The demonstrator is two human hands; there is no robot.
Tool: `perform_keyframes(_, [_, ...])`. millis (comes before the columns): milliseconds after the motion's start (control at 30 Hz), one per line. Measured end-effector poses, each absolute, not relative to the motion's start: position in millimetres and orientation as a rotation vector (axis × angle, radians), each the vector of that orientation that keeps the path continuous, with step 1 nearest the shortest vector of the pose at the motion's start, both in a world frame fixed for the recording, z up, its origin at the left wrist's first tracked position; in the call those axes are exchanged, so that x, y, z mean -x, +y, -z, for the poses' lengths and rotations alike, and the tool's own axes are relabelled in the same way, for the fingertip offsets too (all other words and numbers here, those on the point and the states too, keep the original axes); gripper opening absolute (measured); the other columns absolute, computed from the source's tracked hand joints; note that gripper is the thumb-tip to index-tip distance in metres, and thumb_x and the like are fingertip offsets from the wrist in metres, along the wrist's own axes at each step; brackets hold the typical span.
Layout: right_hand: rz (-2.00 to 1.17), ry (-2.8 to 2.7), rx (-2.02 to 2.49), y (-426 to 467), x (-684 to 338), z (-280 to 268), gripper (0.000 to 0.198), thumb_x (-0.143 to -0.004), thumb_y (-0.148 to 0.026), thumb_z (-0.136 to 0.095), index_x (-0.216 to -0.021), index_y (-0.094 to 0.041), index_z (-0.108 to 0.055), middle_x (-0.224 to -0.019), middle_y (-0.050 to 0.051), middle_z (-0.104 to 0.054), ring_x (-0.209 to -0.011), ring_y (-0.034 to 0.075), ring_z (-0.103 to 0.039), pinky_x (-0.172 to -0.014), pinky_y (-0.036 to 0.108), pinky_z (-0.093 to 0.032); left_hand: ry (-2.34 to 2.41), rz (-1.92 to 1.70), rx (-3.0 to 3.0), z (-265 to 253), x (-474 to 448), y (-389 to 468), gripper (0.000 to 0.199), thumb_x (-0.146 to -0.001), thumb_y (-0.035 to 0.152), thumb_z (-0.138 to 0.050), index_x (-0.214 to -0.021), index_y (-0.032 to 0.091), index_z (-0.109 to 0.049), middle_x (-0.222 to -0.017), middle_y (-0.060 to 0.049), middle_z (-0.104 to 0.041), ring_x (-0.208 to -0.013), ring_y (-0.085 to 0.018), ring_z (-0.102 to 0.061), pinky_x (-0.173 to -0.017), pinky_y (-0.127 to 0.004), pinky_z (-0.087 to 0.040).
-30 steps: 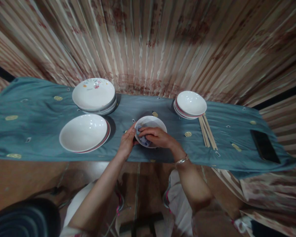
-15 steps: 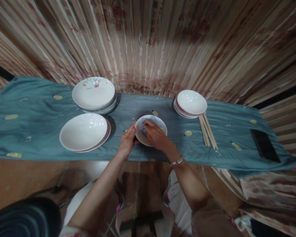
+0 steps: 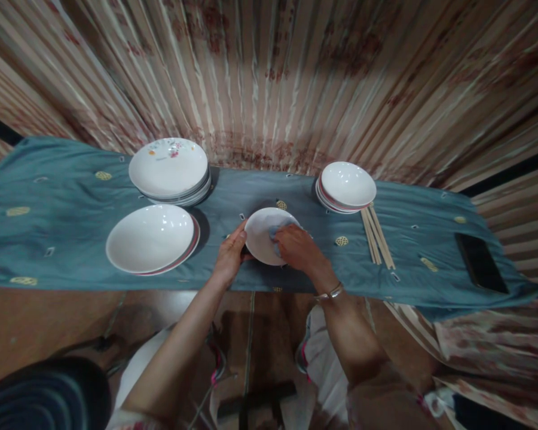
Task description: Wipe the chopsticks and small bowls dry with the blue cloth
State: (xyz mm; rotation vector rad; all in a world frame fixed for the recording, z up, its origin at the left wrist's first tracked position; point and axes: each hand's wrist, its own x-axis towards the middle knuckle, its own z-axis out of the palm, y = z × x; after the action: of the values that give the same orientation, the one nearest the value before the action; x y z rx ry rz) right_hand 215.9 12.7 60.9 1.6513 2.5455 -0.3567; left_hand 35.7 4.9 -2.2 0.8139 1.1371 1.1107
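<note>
In the head view, a small white bowl stands on the cloth-covered table in front of me. My left hand grips its left rim, thumb on the edge and fingers beneath. Inside the bowl my right hand is closed on a bunched light-blue cloth, pressed against the right side of the inner wall. Most of the cloth is hidden under my fingers. A bracelet circles my right wrist.
Stacked plates, the top one flowered, stand back left. Larger white bowls are nested before them. Small stacked bowls stand back right beside chopsticks. A black phone lies far right. A pleated curtain hangs behind.
My right hand has slid rightward inside the bowl, drawing the cloth with it, so the bowl's left inside now shows white. My left hand keeps its hold on the rim.
</note>
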Motion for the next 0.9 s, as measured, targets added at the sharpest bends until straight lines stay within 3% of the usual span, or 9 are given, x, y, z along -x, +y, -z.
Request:
perform_keyframes(300, [0.64,2.544,-1.643,9.7,-215.8,-62.8,0.034,-0.098,-0.013,-0.041,-0.103,-0.013,-0.075,-0.113,0.014,-0.075,-0.109,0.024,-0.068,-0.096,0.035,-0.047,1.15,-1.11,-0.778,3.2,-36.5,5.4,0.063,-0.079,0.053,-0.072,-0.133,0.023,-0.065,-0.127,-0.01,-0.069,-0.104,-0.025,-0.067,-0.066,-0.028,-0.061])
perform_keyframes(533, [1.056,2.635,-1.553,15.9,-213.0,-59.2,0.036,-0.092,-0.007,-0.043,-0.105,-0.014,-0.076,-0.112,0.009,-0.077,-0.105,0.021,-0.069,-0.094,0.032,-0.048,1.117,-1.106,-0.77,2.2,-37.2,5.0,0.068,-0.078,0.054,-0.073,-0.136,0.021,-0.063,-0.116,-0.01,-0.072,-0.089,-0.02,-0.068,-0.058,-0.024,-0.058])
perform_keyframes(767, [1.206,2.763,-1.521,18.0,-211.5,-44.0,0.042,-0.087,-0.004,-0.043,-0.118,-0.013,-0.07,-0.13,0.011,-0.069,-0.123,0.022,-0.061,-0.111,0.04,-0.042,1.123,-1.126,-0.756,1.1,-38.1,3.7,0.071,-0.076,0.054,-0.074,-0.137,0.021,-0.062,-0.113,-0.009,-0.074,-0.08,-0.018,-0.067,-0.053,-0.021,-0.055])
perform_keyframes(900, [1.144,2.781,-1.563,16.3,-207.3,-37.8,0.045,-0.088,-0.004,-0.041,-0.124,-0.011,-0.066,-0.14,0.014,-0.062,-0.133,0.023,-0.054,-0.118,0.043,-0.037,1.139,-1.124,-0.746,1.0,-37.8,3.8,0.069,-0.076,0.053,-0.075,-0.136,0.022,-0.064,-0.117,-0.009,-0.073,-0.087,-0.019,-0.067,-0.055,-0.021,-0.055])
